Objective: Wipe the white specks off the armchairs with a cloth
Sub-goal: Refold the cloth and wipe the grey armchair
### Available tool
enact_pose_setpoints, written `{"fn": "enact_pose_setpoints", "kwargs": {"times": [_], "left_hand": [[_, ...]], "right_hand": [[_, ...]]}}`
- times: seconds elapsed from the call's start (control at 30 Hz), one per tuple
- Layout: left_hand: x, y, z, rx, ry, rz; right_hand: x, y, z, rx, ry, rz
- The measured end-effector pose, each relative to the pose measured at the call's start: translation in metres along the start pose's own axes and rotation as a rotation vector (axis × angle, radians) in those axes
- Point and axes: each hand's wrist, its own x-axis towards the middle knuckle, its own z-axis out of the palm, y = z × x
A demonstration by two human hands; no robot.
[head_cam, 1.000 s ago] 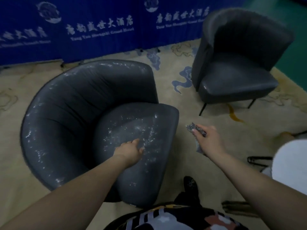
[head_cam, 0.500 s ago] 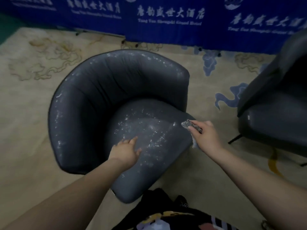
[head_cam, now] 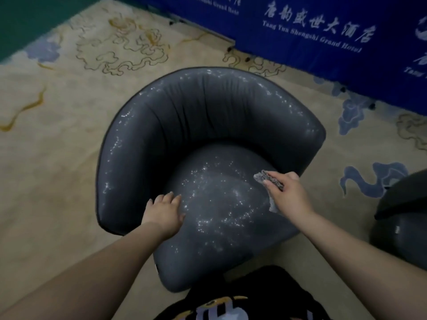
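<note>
The right hand (head_cam: 285, 192) pinches a crumpled grey cloth (head_cam: 268, 179) over the speckled dark-grey leather armchair (head_cam: 208, 135) seat; the left hand (head_cam: 165, 210) rests flat, fingers straight (bracing). Next, I judge: sweep the specks off.

Hotel function room: my view takes in a blue banner (head_cam: 323, 31) reading "Grand Hotel", cloud-patterned carpet (head_cam: 57, 112) below it.

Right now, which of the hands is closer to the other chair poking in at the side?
The right hand. It grips the cloth over the speckled seat's right side, toward the second armchair. The left hand rests on the seat's far left side.
</note>
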Motion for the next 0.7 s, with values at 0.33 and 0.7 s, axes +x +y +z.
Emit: {"fn": "enact_pose_setpoints", "kwargs": {"times": [0.33, 0.7], "left_hand": [[0.045, 0.015, 0.019, -0.216, 0.001, -0.17], [0.059, 0.027, 0.095, -0.573, 0.047, -0.591]], "right_hand": [[0.097, -0.015, 0.045, -0.079, -0.27, -0.131], [0.173, -0.009, 0.157, -0.081, -0.676, -0.367]]}}
